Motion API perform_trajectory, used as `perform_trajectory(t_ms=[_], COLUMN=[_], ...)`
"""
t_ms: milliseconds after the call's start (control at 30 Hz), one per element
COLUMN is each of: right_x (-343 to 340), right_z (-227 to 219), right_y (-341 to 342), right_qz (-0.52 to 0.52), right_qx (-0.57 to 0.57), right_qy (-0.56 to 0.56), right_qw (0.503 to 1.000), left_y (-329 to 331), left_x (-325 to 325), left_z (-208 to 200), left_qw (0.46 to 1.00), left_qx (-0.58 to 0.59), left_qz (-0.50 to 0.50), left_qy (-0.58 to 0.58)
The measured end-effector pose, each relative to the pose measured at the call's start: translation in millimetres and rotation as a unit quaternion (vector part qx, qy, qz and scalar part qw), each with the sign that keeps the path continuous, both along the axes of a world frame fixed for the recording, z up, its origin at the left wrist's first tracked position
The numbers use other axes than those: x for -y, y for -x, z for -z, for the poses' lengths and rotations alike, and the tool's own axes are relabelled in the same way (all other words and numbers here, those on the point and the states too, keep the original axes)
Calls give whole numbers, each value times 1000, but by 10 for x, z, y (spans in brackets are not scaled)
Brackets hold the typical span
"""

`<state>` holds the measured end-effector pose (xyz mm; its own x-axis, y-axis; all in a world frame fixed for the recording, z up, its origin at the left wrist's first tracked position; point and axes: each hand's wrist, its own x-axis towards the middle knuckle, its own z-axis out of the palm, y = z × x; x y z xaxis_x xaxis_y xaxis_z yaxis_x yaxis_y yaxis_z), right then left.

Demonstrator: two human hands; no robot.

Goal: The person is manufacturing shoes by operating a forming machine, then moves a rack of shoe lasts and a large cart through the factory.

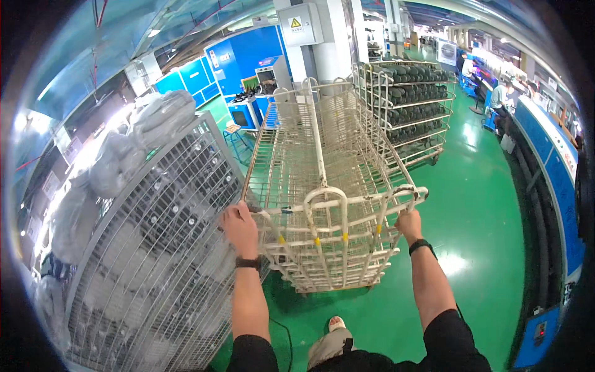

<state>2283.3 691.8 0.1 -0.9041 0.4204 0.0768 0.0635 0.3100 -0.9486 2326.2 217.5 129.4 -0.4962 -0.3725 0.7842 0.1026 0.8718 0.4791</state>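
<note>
A tall cream-painted wire rack cart [326, 193] with several stacked wire shelves stands right in front of me, its paint worn and marked with bits of yellow tape. My left hand [240, 228] is closed round the near left corner post of the cart. At the near right corner, my right hand [408, 225] grips the frame just below the top rail. The wire shelves that I can see through the top hold nothing. Both wrists wear dark bands.
Close on the left stands a grey wire cage [155, 248] with plastic-wrapped bundles. Beyond the cart is another rack [406, 111] loaded with dark shoe-like pieces. A blue conveyor line [545, 142] with seated people runs along the right. Green floor [471, 235] lies between. A cable [289, 338] crosses near my foot.
</note>
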Motion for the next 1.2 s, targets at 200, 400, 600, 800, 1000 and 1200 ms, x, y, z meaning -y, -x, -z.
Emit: perform_trajectory(t_ms=[200, 400, 600, 800, 1000, 1200], right_x=[-69, -355, 0, 304, 137, 593], right_z=[-116, 148, -107, -262, -50, -141], right_y=[1434, 2950, 4032, 5269, 6505, 7206], right_qz=[-18, -15, -76, -69, -127, 78], right_qx=[93, 126, 125, 132, 167, 37], right_qy=[-21, -31, 46, 25, -430, 90], right_qw=[995, 991, 988, 988, 878, 992], left_y=[1308, 2442, 3600, 4960, 5930, 6760], left_x=[73, 46, 341, 680, 649, 805], left_z=[-94, -188, -151, 182, 94, 223], left_qw=[995, 991, 991, 999, 999, 994], left_qx=[90, 122, 35, -13, -20, -81], left_qz=[-7, 2, 32, 4, 46, 70], left_qy=[37, 51, 121, 52, -18, 9])
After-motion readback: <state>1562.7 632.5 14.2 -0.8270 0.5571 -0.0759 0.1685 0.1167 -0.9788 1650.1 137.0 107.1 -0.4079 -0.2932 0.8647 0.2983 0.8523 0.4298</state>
